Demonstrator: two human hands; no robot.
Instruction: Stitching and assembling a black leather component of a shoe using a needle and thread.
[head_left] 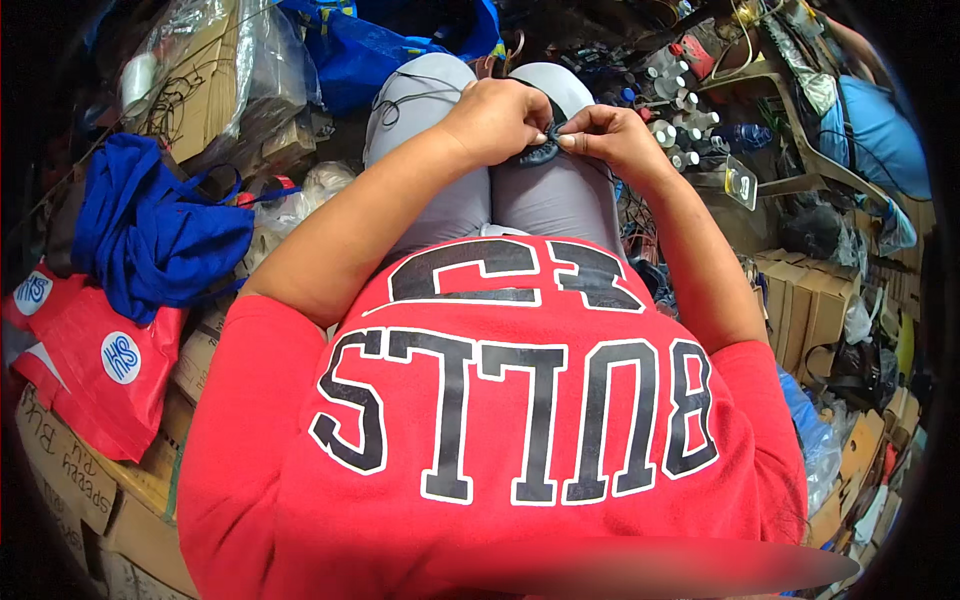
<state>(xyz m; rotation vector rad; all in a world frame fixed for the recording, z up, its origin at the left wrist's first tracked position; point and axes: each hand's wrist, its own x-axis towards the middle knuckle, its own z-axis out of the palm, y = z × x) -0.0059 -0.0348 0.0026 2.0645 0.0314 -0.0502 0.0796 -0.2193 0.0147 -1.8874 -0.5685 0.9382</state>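
Note:
Above my grey-trousered knees, my left hand (497, 120) is closed in a pinch on a small dark piece (540, 155) with a rounded edge. My right hand (612, 143) pinches the same piece from the other side, thumb and forefinger together. The two hands almost meet. The fingers partly cover the piece, so its exact kind cannot be made out. A thin black cord (405, 97) lies looped over my left knee, running toward my left hand.
At left are a blue cloth bag (150, 225), a red plastic bag (110, 360) and cardboard boxes (75, 470). Several small bottles (685, 125) stand right of my knees, near a chair frame (790, 110). Folded cardboard (805, 300) stands at right; a blue bag (350, 55) lies ahead.

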